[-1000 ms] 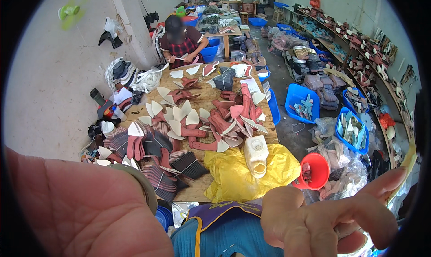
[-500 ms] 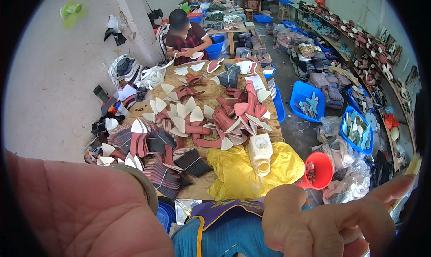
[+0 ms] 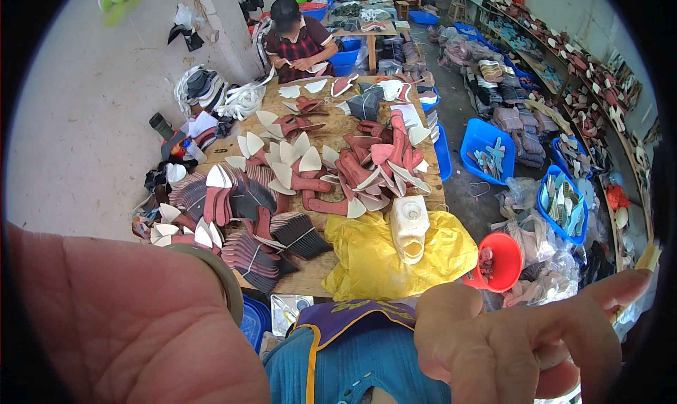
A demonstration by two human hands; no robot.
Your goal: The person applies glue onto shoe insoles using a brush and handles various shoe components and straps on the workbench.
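Observation:
Close to the camera at lower left is my left hand (image 3: 141, 319), palm showing and fingers out of sight. A curved olive-brown band (image 3: 224, 284) runs along its right side. My right hand (image 3: 518, 347) fills the lower right, its fingers bent and one stretched toward the right rim. By that fingertip shows a narrow pale yellow thing (image 3: 647, 257), too unclear to name. Beyond both hands, pink shoe parts with cream pointed pieces (image 3: 367, 168) lie heaped on a wooden table (image 3: 310, 285). Tied bundles of dark strips (image 3: 247, 252) are at its near left.
A white plastic jug (image 3: 409, 224) rests on yellow plastic sheeting (image 3: 360, 259). Right of the table stand a red bucket (image 3: 511, 259) and blue bins (image 3: 486, 147). Shelves of shoe parts (image 3: 582, 97) line the right wall. A co-worker (image 3: 300, 41) handles white pieces at the table's far end.
My view has tilted slightly down, so the table and room sit higher in the picture. Both my hands stay nearly in place. The co-worker's hands have shifted a little.

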